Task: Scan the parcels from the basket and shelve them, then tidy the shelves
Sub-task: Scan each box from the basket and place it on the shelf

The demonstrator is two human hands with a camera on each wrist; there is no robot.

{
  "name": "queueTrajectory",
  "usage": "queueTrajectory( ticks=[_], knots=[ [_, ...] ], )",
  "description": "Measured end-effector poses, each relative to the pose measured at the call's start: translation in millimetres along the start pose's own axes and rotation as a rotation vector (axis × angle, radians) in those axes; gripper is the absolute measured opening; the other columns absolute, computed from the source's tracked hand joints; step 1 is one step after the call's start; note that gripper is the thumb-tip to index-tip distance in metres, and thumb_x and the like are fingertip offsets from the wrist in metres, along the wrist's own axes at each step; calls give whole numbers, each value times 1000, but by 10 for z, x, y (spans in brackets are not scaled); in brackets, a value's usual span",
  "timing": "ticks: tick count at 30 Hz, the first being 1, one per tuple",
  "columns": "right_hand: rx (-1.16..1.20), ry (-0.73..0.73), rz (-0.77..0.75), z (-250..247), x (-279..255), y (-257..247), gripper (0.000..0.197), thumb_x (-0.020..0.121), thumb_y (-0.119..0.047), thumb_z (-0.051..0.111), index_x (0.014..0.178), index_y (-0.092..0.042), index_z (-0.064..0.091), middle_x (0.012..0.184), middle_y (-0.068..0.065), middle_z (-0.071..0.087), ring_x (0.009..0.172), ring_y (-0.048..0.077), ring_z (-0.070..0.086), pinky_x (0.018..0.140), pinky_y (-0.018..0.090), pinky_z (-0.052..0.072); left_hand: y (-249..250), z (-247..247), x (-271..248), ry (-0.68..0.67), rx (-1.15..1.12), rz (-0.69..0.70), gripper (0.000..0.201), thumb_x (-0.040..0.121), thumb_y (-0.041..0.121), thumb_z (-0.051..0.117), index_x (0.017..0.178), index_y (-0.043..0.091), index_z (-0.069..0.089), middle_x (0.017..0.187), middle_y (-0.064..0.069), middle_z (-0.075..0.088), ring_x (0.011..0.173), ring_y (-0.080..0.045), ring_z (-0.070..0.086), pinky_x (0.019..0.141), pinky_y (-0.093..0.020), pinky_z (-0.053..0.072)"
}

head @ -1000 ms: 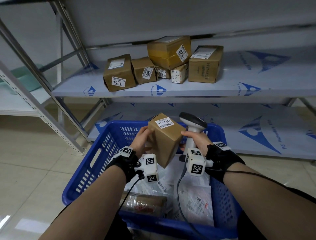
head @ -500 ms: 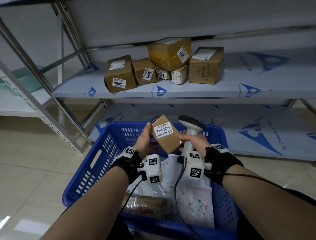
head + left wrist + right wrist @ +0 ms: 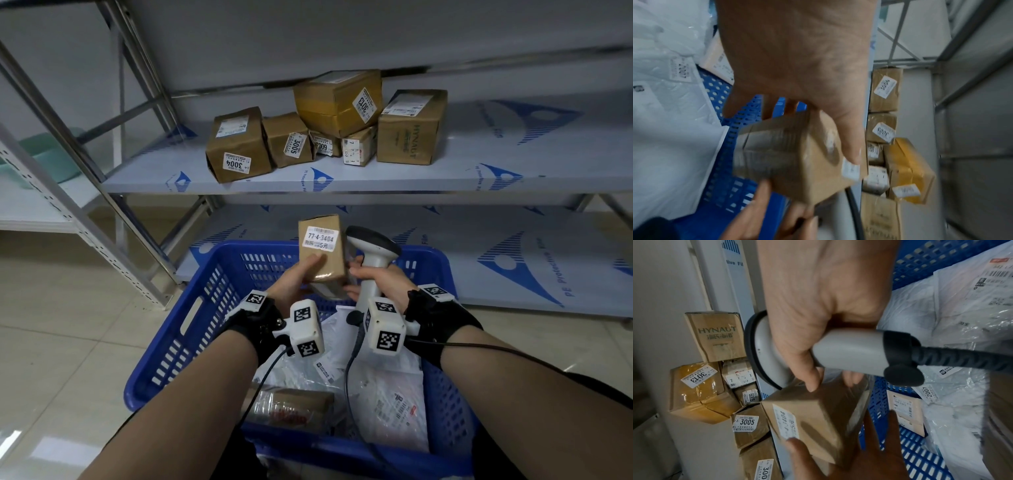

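Observation:
A small brown cardboard parcel (image 3: 322, 251) with a white label reading 77-4-3404 stands upright over the blue basket (image 3: 191, 329). My left hand (image 3: 297, 281) grips its lower end, thumb across the front face (image 3: 851, 146). My right hand (image 3: 373, 278) grips the grey handle of a barcode scanner (image 3: 371, 245), and its fingertips (image 3: 813, 382) touch the parcel's right side (image 3: 818, 417). The scanner's dark head sits just right of the parcel's top. Its black cable (image 3: 962, 356) runs back into the basket.
Several brown boxes (image 3: 239, 144) labelled 3004, 3005, 6009 and 3013 stand on the middle shelf (image 3: 513, 171). White plastic mailers (image 3: 394, 404) and a taped brown packet (image 3: 291, 409) lie in the basket. Metal uprights (image 3: 102, 212) slant at the left; a lower shelf (image 3: 513, 260) lies behind the basket.
The parcel has been turned from a tilt to upright, its label now facing me squarely. Both hands stayed over the basket, and the scanner kept its place beside the parcel.

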State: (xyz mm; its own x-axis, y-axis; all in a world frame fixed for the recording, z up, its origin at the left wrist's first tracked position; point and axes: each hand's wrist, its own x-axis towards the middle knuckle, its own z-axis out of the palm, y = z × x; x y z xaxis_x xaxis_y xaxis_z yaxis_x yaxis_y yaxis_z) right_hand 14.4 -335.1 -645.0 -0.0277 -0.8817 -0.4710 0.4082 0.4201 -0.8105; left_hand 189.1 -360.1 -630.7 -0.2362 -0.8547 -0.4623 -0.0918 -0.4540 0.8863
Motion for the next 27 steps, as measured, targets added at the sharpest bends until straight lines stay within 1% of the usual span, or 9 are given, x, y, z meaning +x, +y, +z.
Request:
queueTrajectory(
  ticks=[2,6,10,14,16,18,22,25,27],
  knots=[
    [-16,-7,1,4,4,0,24,86,6,62,99,-13,63,106,7,69,84,34,68,80,42,55,-42,1,6,-21,71,22,34,93,38,56,120,17,52,108,-4,62,100,-20,59,96,-42,48],
    [-22,15,-1,-15,15,-8,21,85,5,64,96,-13,65,106,14,69,88,38,67,83,46,54,-77,19,49,33,201,111,51,84,27,71,128,14,48,118,-6,62,105,-20,60,77,-32,52],
    [-33,46,12,34,-2,-27,21,82,1,68,100,-9,64,106,23,67,96,41,67,73,45,57,-13,115,71,84,272,263,29,80,11,75,97,25,56,95,6,66,80,0,64,61,-13,52],
    [-37,80,11,69,-46,-93,35,80,-5,72,113,-4,61,110,24,67,97,42,67,79,49,57,60,108,96,108,346,287,54,68,26,85,113,11,59,109,-7,69,99,-22,67,76,-37,59],
    [-33,73,12,57,-95,-123,38,79,-9,73,115,-4,62,111,23,67,99,41,67,86,51,55,87,117,48,152,295,252,59,75,37,78,119,9,51,112,-5,64,98,-21,65,68,-34,57],
    [-22,84,-4,41,-133,-148,35,80,-12,74,114,-4,65,115,21,67,105,39,65,93,54,51,128,129,-17,185,151,155,48,89,49,58,120,14,46,112,-5,59,99,-22,60,65,-33,52],
    [-43,114,-57,43,-205,-167,43,81,-13,75,120,-1,62,116,21,66,108,37,63,95,54,50,161,26,-70,201,-133,33,39,101,45,35,93,13,58,90,-4,61,94,-24,56,93,-50,47],
    [-44,105,-78,57,-233,-140,45,80,-11,76,123,-4,62,114,20,66,106,35,64,94,52,51,91,-34,-95,187,-67,49,25,98,28,51,81,10,54,56,2,58,64,-15,50,84,-42,48],
    [-25,94,-75,67,-232,-126,44,80,-8,75,122,-2,62,111,21,66,98,33,65,83,47,56,51,-74,-124,184,-14,26,32,91,38,61,85,6,59,58,-4,62,61,-16,52,81,-40,47]
  ],
)
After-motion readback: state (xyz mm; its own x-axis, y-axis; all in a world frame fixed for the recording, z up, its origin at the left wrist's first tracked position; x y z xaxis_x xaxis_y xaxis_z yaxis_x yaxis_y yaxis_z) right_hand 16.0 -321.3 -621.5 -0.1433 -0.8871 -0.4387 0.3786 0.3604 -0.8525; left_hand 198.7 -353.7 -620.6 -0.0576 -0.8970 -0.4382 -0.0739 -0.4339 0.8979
